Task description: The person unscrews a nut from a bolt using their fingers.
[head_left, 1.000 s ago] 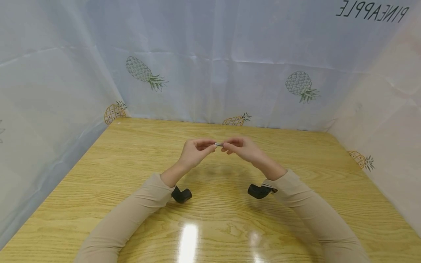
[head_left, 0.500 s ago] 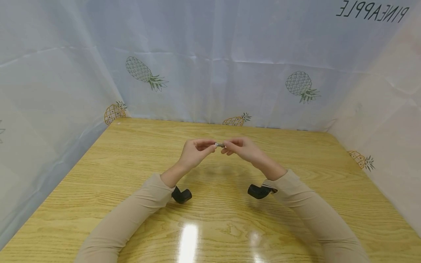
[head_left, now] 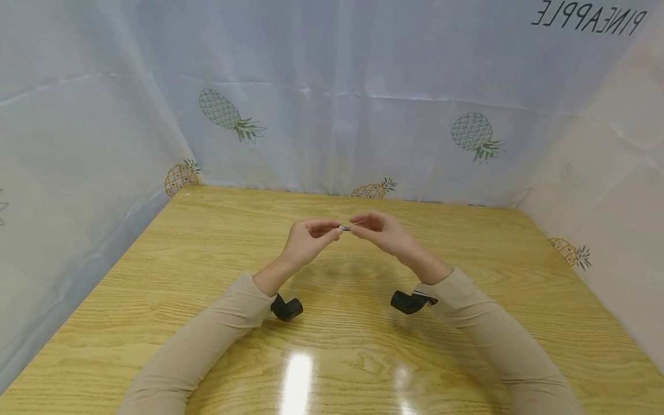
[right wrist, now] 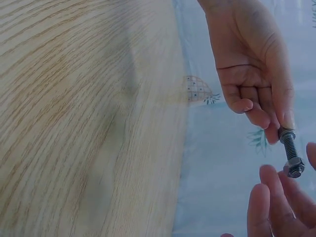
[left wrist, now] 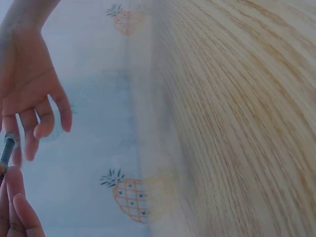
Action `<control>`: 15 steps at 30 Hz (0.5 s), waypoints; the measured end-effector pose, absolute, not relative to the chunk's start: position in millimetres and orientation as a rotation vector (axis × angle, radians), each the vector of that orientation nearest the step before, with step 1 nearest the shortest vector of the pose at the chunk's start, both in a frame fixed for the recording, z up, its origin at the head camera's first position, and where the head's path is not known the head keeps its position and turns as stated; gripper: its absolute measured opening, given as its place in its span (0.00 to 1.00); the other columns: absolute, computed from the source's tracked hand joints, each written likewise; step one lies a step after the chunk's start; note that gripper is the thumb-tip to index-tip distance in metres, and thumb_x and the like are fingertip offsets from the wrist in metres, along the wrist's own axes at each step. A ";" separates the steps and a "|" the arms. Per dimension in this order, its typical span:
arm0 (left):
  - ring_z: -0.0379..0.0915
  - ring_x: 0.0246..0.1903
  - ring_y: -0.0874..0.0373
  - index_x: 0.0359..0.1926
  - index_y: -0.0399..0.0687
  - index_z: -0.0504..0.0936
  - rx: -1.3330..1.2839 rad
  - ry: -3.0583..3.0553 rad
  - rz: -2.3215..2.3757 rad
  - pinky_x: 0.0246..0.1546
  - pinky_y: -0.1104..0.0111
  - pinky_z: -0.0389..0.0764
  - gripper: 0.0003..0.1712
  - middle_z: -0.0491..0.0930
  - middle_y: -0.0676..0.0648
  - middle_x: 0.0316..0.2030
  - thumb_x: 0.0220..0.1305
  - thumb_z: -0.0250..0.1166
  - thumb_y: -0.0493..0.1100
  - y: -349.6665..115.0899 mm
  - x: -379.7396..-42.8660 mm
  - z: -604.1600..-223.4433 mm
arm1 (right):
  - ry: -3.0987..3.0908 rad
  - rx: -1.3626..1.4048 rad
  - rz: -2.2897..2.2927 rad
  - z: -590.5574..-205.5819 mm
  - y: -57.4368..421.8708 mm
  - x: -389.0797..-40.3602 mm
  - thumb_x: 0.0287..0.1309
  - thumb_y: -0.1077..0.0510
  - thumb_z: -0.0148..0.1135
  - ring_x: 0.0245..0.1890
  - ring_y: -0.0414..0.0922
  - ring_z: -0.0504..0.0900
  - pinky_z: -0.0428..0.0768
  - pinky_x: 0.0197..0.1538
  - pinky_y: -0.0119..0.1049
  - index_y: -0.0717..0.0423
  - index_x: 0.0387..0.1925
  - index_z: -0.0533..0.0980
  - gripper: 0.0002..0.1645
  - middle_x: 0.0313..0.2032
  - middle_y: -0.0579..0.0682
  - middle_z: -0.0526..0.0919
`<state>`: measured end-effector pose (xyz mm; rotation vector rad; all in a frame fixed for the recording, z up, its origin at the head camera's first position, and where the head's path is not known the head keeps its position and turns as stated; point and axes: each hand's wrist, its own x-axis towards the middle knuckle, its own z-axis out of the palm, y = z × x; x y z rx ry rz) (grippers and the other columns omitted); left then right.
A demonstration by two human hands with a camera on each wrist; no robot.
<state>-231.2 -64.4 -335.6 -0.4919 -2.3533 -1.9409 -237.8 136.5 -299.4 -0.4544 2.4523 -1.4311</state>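
- Head view: over the far part of the yellow wood-grain desk (head_left: 218, 230), between its left and right edges, the left hand (head_left: 306, 241) pinches a small grey threaded metal bolt (head_left: 346, 229), thumb below and fingers above, clear of the surface!
- Here's the change: the right hand (head_left: 389, 235), fingers closed around the bolt's other end half a second ago, has let them spread, the index rising away from the thumb. The left hand hasn't budged.
- Left wrist view: there's the bolt by the picture's side, one end in the left hand's grasp, the right hand's released fingers hanging loosely parted beyond it.
- Right wrist view, the clearest look: the left thumb and fingers grip the head end, and a grey hexagonal metal nut (right wrist: 295, 166) sits near the opposite tip, a little thread poking past it.
- The right fingers fan out around that nut, grasping nothing; whether one fingertip brushes it, I can't tell.
- What it means, as I judge it: the left hand alone is carrying bolt and nut, the right unclamped beside them.
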 end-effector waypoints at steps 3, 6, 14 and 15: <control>0.82 0.37 0.57 0.47 0.38 0.83 -0.494 -2.355 -1.929 0.40 0.67 0.83 0.15 0.83 0.38 0.44 0.61 0.64 0.41 -64.8 -230.5 -335.4 | 2.460 -0.425 -1.377 -298.2 136.3 -237.3 0.66 0.47 0.52 0.53 0.55 0.76 0.68 0.62 0.56 0.54 0.56 0.72 0.23 0.51 0.58 0.81; 0.82 0.38 0.56 0.47 0.39 0.83 -0.495 -2.360 -1.919 0.41 0.67 0.83 0.15 0.83 0.38 0.44 0.61 0.63 0.41 -65.1 -230.4 -335.5 | 2.470 -0.410 -1.370 -297.4 135.5 -236.6 0.65 0.50 0.54 0.51 0.53 0.77 0.70 0.61 0.54 0.55 0.54 0.74 0.20 0.49 0.57 0.81; 0.82 0.40 0.53 0.47 0.39 0.83 -0.492 -2.372 -1.922 0.41 0.66 0.83 0.15 0.83 0.38 0.44 0.61 0.63 0.42 -64.8 -230.9 -335.5 | 2.447 -0.461 -1.465 -296.5 135.0 -235.9 0.60 0.57 0.61 0.53 0.53 0.75 0.75 0.58 0.49 0.58 0.55 0.71 0.22 0.55 0.59 0.74; 0.82 0.40 0.53 0.47 0.39 0.83 -0.489 -2.374 -1.922 0.42 0.66 0.83 0.15 0.83 0.38 0.44 0.61 0.63 0.42 -64.8 -231.1 -335.5 | 2.446 -0.461 -1.459 -296.7 135.2 -236.3 0.61 0.55 0.60 0.53 0.54 0.75 0.74 0.59 0.50 0.57 0.56 0.71 0.23 0.55 0.59 0.75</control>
